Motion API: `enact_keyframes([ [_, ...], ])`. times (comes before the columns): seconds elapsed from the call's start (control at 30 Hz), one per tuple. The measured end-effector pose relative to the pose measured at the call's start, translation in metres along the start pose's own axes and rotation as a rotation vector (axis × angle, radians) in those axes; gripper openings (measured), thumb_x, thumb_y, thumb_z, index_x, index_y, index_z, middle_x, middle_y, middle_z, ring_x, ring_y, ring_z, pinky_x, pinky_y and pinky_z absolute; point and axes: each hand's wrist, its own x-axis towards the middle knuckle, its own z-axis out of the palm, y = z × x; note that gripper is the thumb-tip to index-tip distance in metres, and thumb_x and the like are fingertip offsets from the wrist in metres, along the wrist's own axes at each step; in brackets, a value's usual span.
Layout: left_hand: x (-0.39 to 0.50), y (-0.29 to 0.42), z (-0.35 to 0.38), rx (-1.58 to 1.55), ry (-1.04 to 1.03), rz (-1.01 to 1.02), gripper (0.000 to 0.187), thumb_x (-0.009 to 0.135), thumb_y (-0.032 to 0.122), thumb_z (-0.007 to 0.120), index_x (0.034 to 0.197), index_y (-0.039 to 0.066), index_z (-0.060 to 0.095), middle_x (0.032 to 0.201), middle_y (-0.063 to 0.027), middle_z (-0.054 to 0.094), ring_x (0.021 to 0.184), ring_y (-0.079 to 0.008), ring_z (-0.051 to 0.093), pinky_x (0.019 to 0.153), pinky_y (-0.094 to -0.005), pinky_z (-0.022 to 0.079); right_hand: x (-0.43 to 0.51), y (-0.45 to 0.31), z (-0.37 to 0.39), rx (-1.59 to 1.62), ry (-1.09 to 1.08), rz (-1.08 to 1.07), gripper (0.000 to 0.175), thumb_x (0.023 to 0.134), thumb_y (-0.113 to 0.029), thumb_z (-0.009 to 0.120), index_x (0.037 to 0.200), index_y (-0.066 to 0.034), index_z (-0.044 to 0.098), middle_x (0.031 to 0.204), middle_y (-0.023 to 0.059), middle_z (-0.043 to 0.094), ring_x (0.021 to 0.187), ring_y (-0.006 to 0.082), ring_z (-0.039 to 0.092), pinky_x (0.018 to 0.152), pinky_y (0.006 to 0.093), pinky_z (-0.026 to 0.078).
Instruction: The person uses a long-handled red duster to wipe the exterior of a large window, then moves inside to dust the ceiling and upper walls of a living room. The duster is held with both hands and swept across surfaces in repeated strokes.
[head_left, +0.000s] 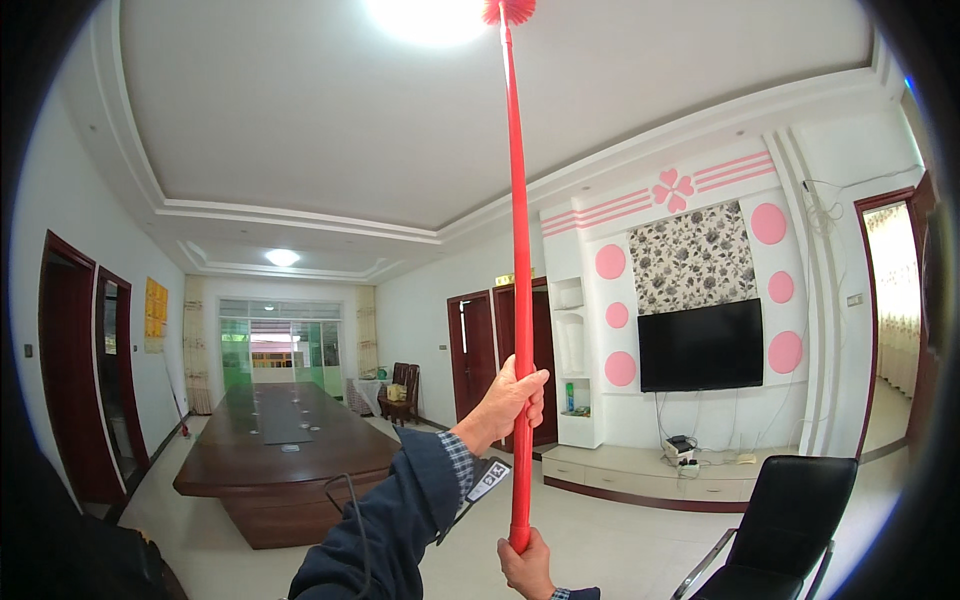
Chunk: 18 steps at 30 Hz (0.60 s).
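A long red pole (517, 187) stands nearly upright before me, with a round red bristle brush head (521, 10) at its top. The brush head is beside a bright ceiling light (427, 16); whether it touches the ceiling I cannot tell. My left hand (506, 401) grips the pole partway up, fingers wrapped round it. Lower down, my right hand (529, 566) is closed round the pole's bottom end. A tag bearing writing (489, 481) is at my left sleeve.
A long dark wooden table (337, 450) stands on the left. A black armchair (795, 517) is at the lower right. Behind it are a wall-mounted television (701, 346) and a low cabinet (600, 474) with cables. The recessed ceiling (315, 112) has a stepped moulding.
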Motion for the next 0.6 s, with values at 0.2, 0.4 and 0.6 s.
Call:
enact_keyframes([
  [0.2,-0.006,0.007,0.008,-0.054,-0.04,-0.016,0.024,0.094,0.012,0.057,0.097,0.013,0.033,0.063,-0.0026,0.044,0.042,-0.0128,0.043,0.037,-0.0302,0.039,-0.007,-0.009,0.0,-0.025,0.02,-0.026,0.017,0.085,-0.014,0.066,0.09,-0.0036,0.053,0.069,0.0071,0.052,0.063,0.0171,0.047,0.056,0.0353,0.043],
  [0.4,-0.01,0.011,0.015,-0.12,-0.119,-0.031,0.023,0.094,0.011,0.056,0.096,0.014,0.033,0.064,-0.0028,0.044,0.042,-0.0131,0.042,0.037,-0.0305,0.038,-0.015,-0.019,-0.004,-0.015,0.058,0.03,0.017,0.086,-0.016,0.067,0.091,-0.0047,0.055,0.068,0.0062,0.051,0.063,0.0155,0.045,0.055,0.0341,0.041],
  [0.6,-0.015,0.021,0.03,-0.092,-0.134,0.0,0.024,0.094,0.012,0.057,0.097,0.013,0.033,0.063,-0.0024,0.043,0.044,-0.0124,0.043,0.039,-0.0307,0.04,-0.017,-0.021,-0.005,-0.062,0.092,0.019,0.017,0.087,-0.016,0.066,0.092,-0.0043,0.055,0.067,0.0043,0.051,0.063,0.0139,0.045,0.055,0.0324,0.042],
])
